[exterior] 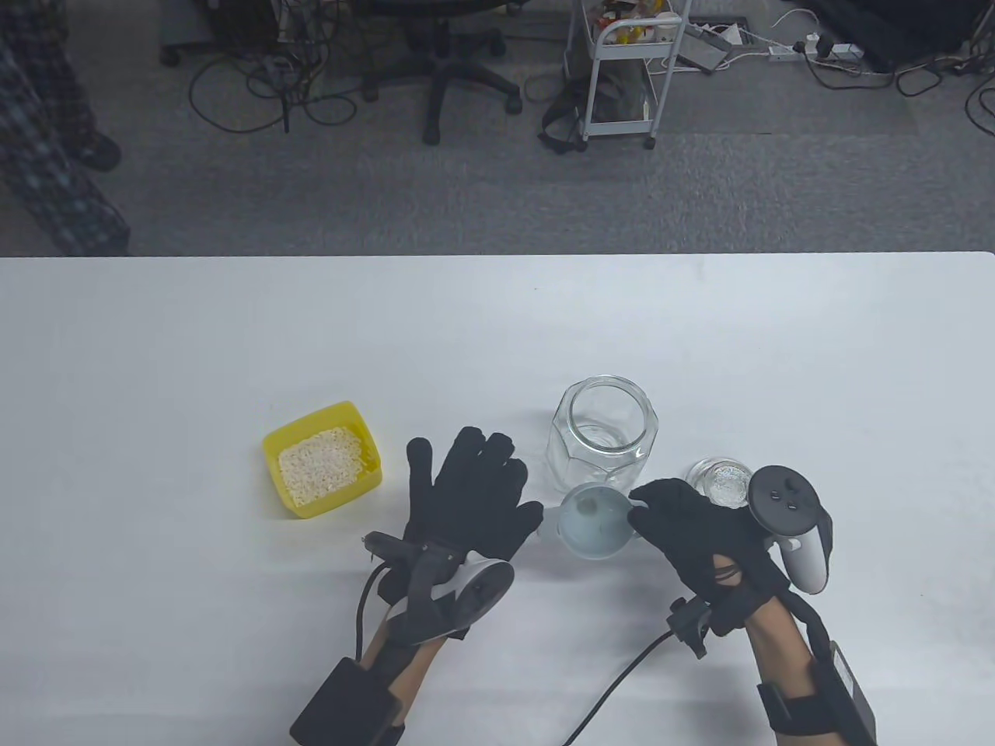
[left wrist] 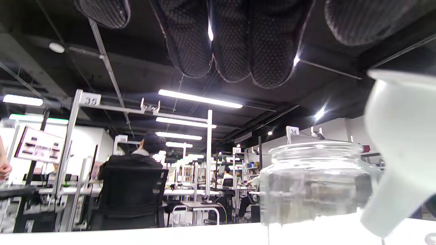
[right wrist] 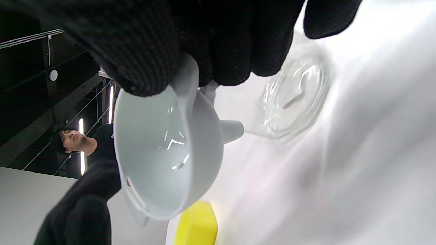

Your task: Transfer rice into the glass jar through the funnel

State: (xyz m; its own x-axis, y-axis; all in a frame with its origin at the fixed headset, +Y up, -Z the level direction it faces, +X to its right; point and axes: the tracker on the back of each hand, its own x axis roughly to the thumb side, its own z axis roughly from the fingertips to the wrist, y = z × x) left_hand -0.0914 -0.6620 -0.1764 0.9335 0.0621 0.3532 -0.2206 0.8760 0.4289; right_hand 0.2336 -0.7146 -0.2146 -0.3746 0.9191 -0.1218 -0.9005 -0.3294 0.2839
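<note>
The right hand [exterior: 703,536] pinches the funnel [exterior: 595,519] by its rim tab, apparently lifted off the counter just short of the glass jar [exterior: 605,443] ahead. Light, stiff plastic; the rim grip suits. The left hand [exterior: 474,497] lies flat, fingers spread.

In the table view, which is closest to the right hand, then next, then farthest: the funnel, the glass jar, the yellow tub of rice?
1. Funnel: held by the right hand, on its left.
2. Glass jar: just behind the funnel.
3. Yellow tub of rice: far left, beyond the left hand.

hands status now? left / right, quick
Left hand: open, fingers spread, holding nothing.
Right hand: grip closed on the funnel rim, beside the glass jar.
</note>
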